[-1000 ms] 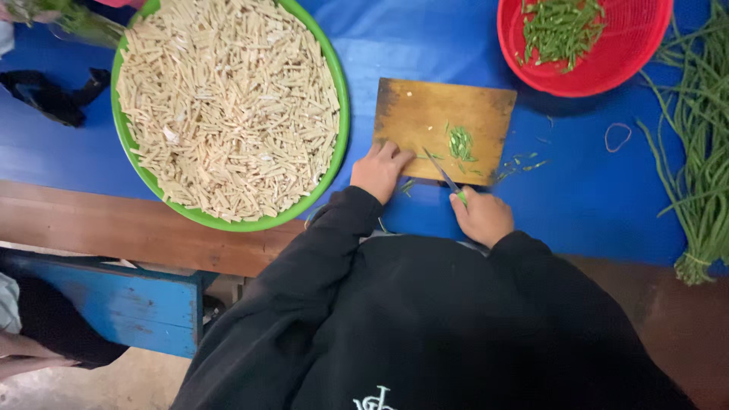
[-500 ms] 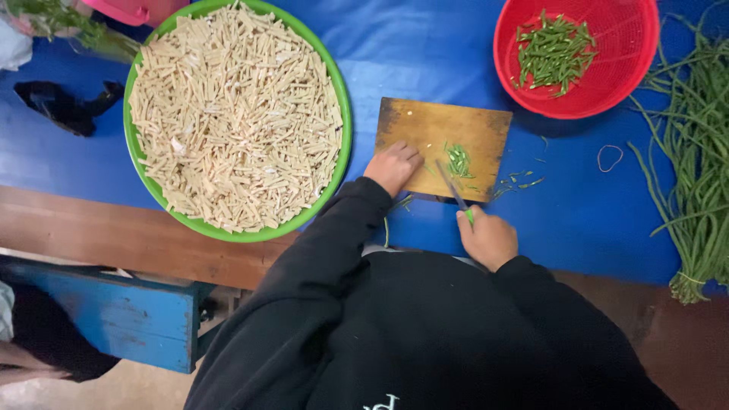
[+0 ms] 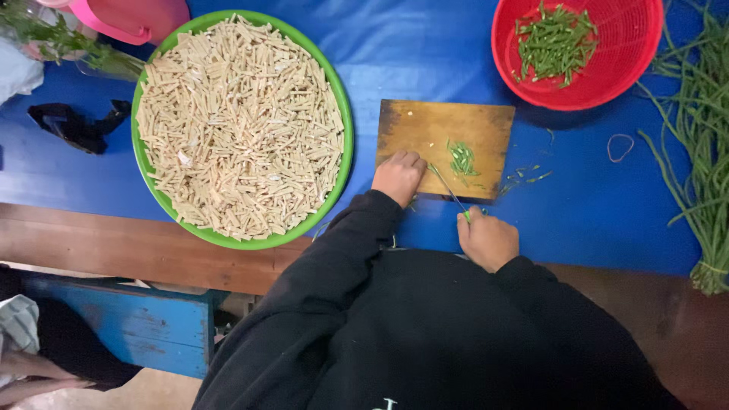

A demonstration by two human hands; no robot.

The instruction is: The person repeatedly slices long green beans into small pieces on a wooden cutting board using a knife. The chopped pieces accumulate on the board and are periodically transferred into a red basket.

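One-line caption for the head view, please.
Right hand holds a knife over chopped greens on a wooden board; left hand steadies it.

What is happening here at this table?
A person chops green beans on a wooden board. The right hand holds a knife beside a small pile of cut pieces; the left hand rests on the board's edge. More cut pieces lie in a red basket. Whole beans lie at the right.
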